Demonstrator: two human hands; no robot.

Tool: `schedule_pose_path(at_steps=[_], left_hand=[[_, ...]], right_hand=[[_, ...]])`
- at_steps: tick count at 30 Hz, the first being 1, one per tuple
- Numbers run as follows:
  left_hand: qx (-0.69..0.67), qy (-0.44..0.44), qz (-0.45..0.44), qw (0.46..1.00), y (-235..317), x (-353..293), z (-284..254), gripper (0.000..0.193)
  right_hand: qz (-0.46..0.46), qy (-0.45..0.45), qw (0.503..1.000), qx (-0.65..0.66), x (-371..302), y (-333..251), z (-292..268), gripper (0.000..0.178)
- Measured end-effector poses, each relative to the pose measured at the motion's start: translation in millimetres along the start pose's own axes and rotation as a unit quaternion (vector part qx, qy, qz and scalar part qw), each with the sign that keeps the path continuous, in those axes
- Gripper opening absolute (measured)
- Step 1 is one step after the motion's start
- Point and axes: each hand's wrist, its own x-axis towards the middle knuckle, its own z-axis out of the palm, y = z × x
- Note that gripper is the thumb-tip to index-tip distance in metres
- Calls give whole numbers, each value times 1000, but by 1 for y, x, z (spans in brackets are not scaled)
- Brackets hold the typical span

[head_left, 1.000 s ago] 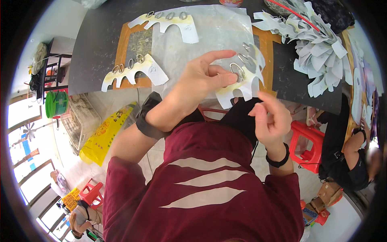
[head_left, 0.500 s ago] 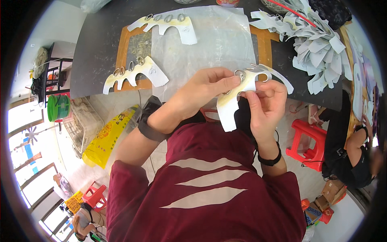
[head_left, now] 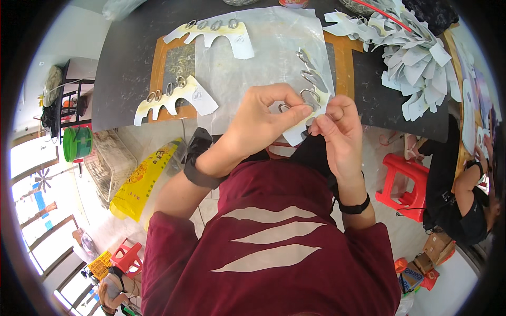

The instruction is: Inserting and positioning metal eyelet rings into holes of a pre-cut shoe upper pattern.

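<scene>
Head view: the scalloped white-yellow paper strip, pinched by left fingers and right fingers, has been turned farther away, better exposing its silver oval rings.

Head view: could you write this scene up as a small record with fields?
Left hand: pinching a white scalloped card with metal loops
Right hand: closed at the card's right edge
Table: dark, with a translucent sheet
Table, left side: two similar cards
Table, right side: pile of white cards
Nearby: yellow bag at left, red stool at right
</scene>
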Motion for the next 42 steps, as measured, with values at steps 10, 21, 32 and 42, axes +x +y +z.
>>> schedule_pose_path(at_steps=[10, 21, 32, 42], left_hand=[[165, 64, 94, 980, -7, -1, 7, 7], [-94, 41, -71, 992, -5, -9, 8, 9], [-309, 15, -156, 938, 3, -11, 8, 28], [-223, -3, -124, 967, -14, -9, 4, 25]], right_hand=[[-330, 67, 859, -385, 8, -25, 24, 23], [-298, 41, 848, -436, 14, -18, 33, 21], [-400, 9, 792, -461, 20, -17, 32, 27], [-295, 40, 862, -410, 11, -14, 29, 25]])
